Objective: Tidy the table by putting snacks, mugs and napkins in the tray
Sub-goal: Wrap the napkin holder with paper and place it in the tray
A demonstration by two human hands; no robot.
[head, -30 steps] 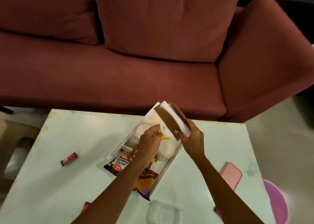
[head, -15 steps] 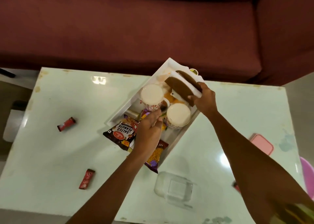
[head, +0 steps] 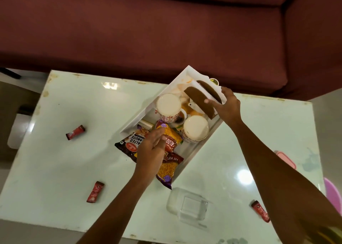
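Gripping the soft, light brown-and-white folded napkins [head: 201, 100] over the white rectangular tray [head: 148, 114], the right hand [head: 226, 105] should pinch their stack's edge, while the left hand [head: 150, 149], fingers loose, rests on crinkly snack packets [head: 169, 142].

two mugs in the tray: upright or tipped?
Upright. Both mugs show round open rims facing the camera, standing side by side inside the white tray. Contents cannot be told.

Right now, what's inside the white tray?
The white tray holds two patterned mugs, snack packets and a brown napkin holder gripped by the right hand. The left hand covers part of the packets; the tray floor underneath is hidden.
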